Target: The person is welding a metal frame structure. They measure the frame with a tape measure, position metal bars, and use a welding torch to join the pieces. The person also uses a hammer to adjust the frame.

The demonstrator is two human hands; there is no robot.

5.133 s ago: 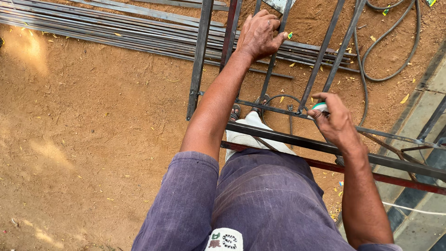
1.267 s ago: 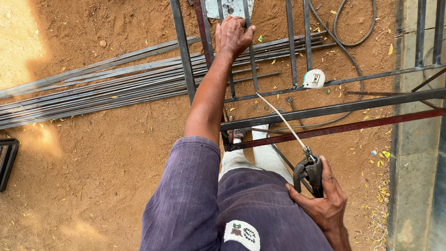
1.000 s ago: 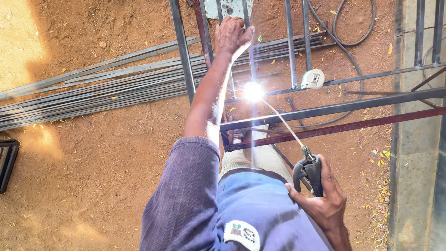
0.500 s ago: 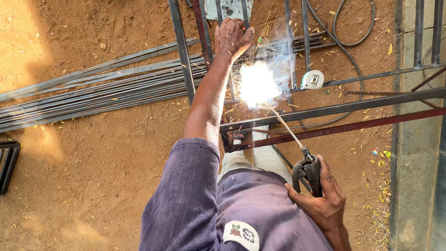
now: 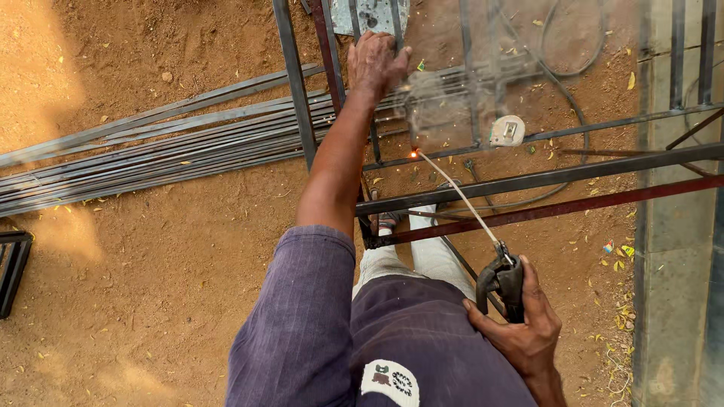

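Note:
My right hand (image 5: 522, 332) grips a black welding electrode holder (image 5: 504, 276) at the lower right. Its thin pale rod (image 5: 457, 192) slants up and left, and the tip glows orange (image 5: 412, 154) against a cross bar of the metal frame (image 5: 528, 181). Grey smoke drifts just above the glowing tip. My left hand (image 5: 375, 63), arm stretched forward, is closed on an upright frame bar near the top, below a grey metal plate (image 5: 369, 15).
A bundle of long steel bars (image 5: 151, 154) lies on the brown dirt at the left. A small white tape measure (image 5: 507, 130) rests on the frame. Black cable (image 5: 569, 68) loops at the top right. A dark metal piece (image 5: 11, 271) sits at the left edge.
The bright welding arc has died to a small orange glow with smoke above it. Both hands have kept their places.

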